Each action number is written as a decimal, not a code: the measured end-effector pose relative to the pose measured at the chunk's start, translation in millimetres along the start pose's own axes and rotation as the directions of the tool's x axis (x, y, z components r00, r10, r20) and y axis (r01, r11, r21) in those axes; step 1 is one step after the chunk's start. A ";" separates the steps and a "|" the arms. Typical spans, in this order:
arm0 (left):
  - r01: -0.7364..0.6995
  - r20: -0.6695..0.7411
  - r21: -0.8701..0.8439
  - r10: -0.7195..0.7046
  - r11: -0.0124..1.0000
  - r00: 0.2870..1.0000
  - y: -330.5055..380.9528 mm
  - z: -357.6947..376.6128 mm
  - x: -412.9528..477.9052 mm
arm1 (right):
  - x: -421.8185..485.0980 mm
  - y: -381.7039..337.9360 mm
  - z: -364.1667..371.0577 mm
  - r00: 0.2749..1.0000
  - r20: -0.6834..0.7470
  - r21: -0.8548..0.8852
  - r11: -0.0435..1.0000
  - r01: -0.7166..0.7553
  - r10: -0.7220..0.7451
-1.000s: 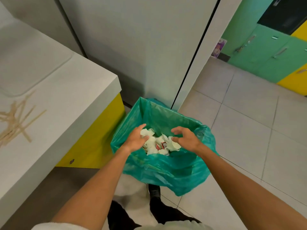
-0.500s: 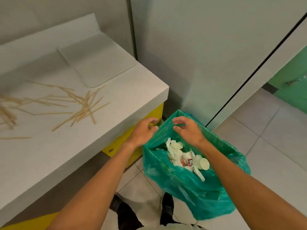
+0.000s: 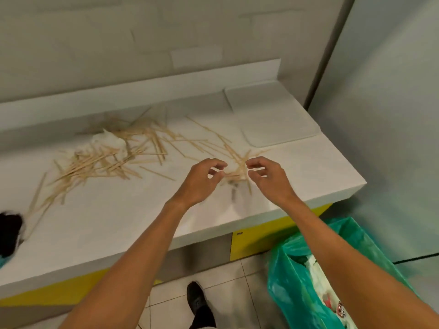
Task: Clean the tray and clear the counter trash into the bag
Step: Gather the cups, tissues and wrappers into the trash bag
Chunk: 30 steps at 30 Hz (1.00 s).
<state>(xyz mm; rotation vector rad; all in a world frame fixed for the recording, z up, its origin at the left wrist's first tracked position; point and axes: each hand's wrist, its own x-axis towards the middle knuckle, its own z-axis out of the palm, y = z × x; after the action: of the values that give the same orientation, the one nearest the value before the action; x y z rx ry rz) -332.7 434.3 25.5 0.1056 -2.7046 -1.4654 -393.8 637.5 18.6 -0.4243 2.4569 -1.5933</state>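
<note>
Thin wooden sticks (image 3: 99,160) lie scattered over the white counter (image 3: 118,222), with a small cluster (image 3: 237,162) right between my hands. My left hand (image 3: 202,181) and my right hand (image 3: 266,176) hover just above that cluster, fingers curled and apart, holding nothing. A crumpled white tissue (image 3: 107,141) lies among the sticks at the back left. The empty white tray (image 3: 270,112) rests at the counter's back right corner. The green trash bag (image 3: 297,281) stands open on the floor at the lower right, with white cups and paper inside; my right forearm crosses it.
A black object (image 3: 9,231) sits at the counter's left edge. A grey wall panel (image 3: 380,115) rises right of the counter. The yellow cabinet front (image 3: 256,236) lies below the counter edge. My shoe (image 3: 196,298) is on the tiled floor.
Both hands have left the trash bag and moved up and left over the counter's stick cluster. The view has swung from the bag to the counter.
</note>
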 end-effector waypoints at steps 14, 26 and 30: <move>0.148 -0.293 0.063 -0.123 0.987 0.948 -138.2 -201.6 -1.5 | 113.3 -87.8 203.9 0.964 0.239 0.027 0.994 0.109 -0.113; 0.456 -0.638 0.113 -0.287 0.883 0.715 -241.1 -312.4 -2.5 | 169.5 -124.3 315.3 0.912 0.387 -0.029 0.987 0.161 -0.137; 0.520 -0.660 0.111 -0.329 0.847 0.676 -258.2 -330.5 4.5 | 191.6 -127.5 338.8 0.883 0.456 -0.130 0.973 0.189 -0.111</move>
<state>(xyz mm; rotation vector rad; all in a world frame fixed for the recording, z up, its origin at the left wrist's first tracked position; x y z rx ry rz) -300.2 17.7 -10.5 1.1117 -2.3631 -0.8321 -453.7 232.9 -2.9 -0.9189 2.2448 -1.1642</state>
